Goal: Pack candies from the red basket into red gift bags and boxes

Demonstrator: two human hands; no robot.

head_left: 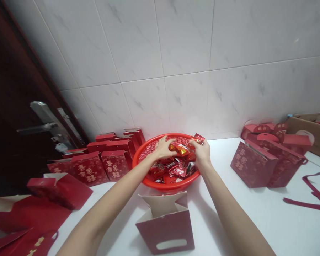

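A red plastic basket [138,165] with a perforated wall holds a heap of small wrapped candies [178,170], mostly red with some gold. Over its left part, my left hand [164,148] reaches in with fingers apart and curved, close to a shiny orange-gold candy [183,150]. My right hand [202,152] is at the basket's right rim, its fingers closed on a red wrapped candy [198,138]. In front of the basket, between my forearms, stands a dark red paper gift box [166,231], its top open and its inside pale.
Several red gift boxes [86,169] stand at the left, more [253,165] at the right. Dark red ribbons [306,204] lie on the white table [221,224]. A cardboard box [304,133] sits far right. Behind are a tiled wall [186,103] and, left, a dark door [13,106].
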